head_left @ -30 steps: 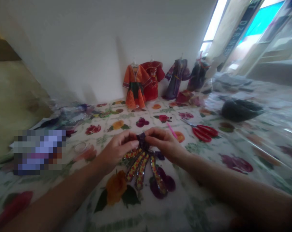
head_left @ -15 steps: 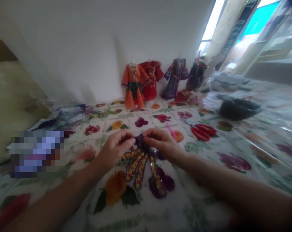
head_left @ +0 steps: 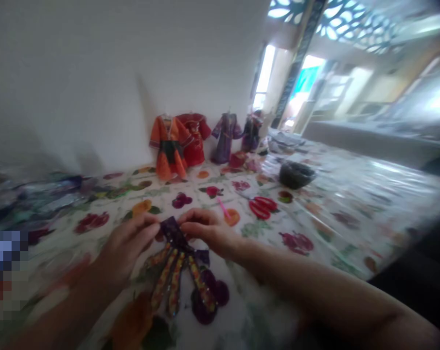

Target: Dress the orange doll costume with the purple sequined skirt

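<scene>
Fingers of left hand (head_left: pixel 130 240) and right hand (head_left: pixel 208 229) pinch sequined purple fabric (head_left: pixel 171 231); beyond scissors (head_left: pixel 262 207) sits a dark bowl-shaped object (head_left: pixel 296 175), contents indistinct.

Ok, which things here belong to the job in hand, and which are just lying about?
In hand:
- purple fabric piece with sequined strips, between left hand and right hand

Lying about, probably:
- red-handled scissors
- pink stick
- dark bundle
- small orange-and-green dress
</scene>
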A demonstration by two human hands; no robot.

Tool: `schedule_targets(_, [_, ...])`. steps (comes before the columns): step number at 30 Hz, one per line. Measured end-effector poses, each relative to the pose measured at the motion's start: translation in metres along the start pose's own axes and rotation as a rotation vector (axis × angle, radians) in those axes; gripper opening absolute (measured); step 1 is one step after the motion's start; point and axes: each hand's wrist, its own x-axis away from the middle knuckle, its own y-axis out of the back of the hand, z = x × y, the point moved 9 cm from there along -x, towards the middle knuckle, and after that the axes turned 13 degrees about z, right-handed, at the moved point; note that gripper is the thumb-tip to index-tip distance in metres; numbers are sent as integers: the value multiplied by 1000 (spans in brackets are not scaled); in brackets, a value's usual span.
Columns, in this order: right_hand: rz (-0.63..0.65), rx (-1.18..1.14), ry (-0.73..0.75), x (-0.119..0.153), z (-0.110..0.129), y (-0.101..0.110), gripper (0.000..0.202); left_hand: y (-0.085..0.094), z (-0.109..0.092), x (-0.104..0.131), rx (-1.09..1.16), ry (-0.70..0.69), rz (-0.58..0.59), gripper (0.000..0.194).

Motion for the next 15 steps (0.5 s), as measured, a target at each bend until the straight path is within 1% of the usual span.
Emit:
schedule_targets(3, [-81,-25,15,-2,8,13,22,9,14,0,110,74,-74,29])
schedule_targets(5, [-133,-33,76,-2,23,22,18,11,19,0,148,89,-81,30])
schedule_targets(7, [-179,-20,145,-1,45,31,16,13,21,1,196,96,-110,30])
schedule_targets(10, [-265,23,254,10,87,44,16,14,22,2,303,117,-164,29])
schedule_targets(12, [-319,116,317,26,121,55,15,14,23,3,370,160,-210,32])
schedule_targets(14, [-391,281,367,48,157,74,14,17,24,6,424,200,-298,36])
schedule_targets(15, [-442,385,387,62,174,88,15,19,26,7,435,213,-330,38])
